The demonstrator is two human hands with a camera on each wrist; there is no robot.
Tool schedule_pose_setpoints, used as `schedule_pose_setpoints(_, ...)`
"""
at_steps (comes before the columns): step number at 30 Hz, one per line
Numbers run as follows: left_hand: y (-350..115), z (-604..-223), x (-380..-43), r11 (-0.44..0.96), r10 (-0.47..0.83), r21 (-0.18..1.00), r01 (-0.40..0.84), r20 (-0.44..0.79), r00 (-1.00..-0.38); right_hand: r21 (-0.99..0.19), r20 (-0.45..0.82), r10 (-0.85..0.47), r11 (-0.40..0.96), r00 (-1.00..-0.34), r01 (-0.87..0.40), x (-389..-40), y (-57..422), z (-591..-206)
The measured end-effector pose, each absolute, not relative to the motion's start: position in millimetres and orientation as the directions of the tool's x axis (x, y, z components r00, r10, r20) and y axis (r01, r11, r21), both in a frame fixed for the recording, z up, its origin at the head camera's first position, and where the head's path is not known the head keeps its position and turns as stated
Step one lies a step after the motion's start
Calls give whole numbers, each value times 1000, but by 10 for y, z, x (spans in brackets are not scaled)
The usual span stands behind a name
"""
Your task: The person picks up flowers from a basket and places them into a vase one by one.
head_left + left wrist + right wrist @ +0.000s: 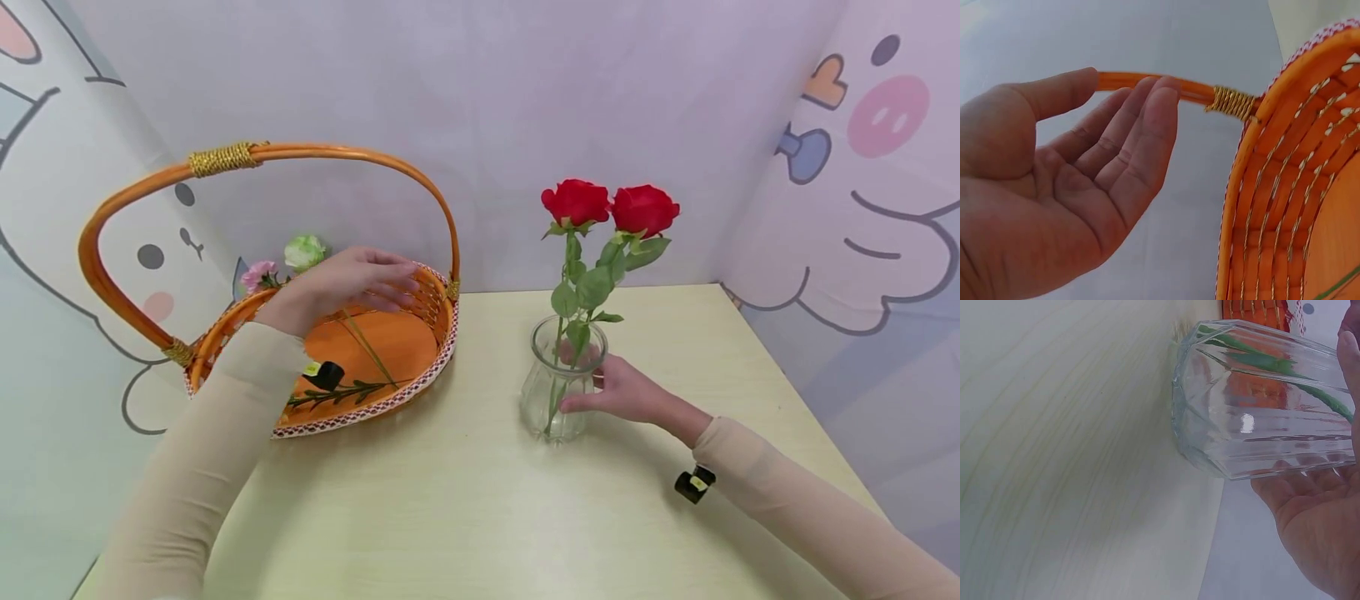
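Holds the vase upright on the worktop in right hand, with fingers curled round it, probably to steady the tall roses. Holds nothing in left hand above the basket, with fingers loosely bent.

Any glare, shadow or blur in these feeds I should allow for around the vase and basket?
Head: mostly even light, soft shadows on the table; right wrist: a bright glint on the glass vase, which looks sideways there though upright in the head view, and a washed-out picture; left wrist: dimmer, with the left hand and basket slightly soft.
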State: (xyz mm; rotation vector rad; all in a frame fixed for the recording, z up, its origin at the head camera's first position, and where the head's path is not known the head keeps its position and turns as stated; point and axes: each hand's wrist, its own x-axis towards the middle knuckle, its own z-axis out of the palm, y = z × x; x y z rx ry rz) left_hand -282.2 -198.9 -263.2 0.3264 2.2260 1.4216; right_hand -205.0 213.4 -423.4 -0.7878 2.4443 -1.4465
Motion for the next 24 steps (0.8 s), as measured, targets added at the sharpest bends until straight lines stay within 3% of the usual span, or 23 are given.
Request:
schedule_pose_setpoints(13,-2433,-2697,-2927,386,311,911,-142,-274,-910,-848,95,-539,397,-837,-352,-2028,2148,-4248)
schedule_pose_setpoints(24,-2892,-2890,-3011,111,209,963,-243,-262,-942,-845,99,-542,398,-835,-358,-2037,2159,-4244)
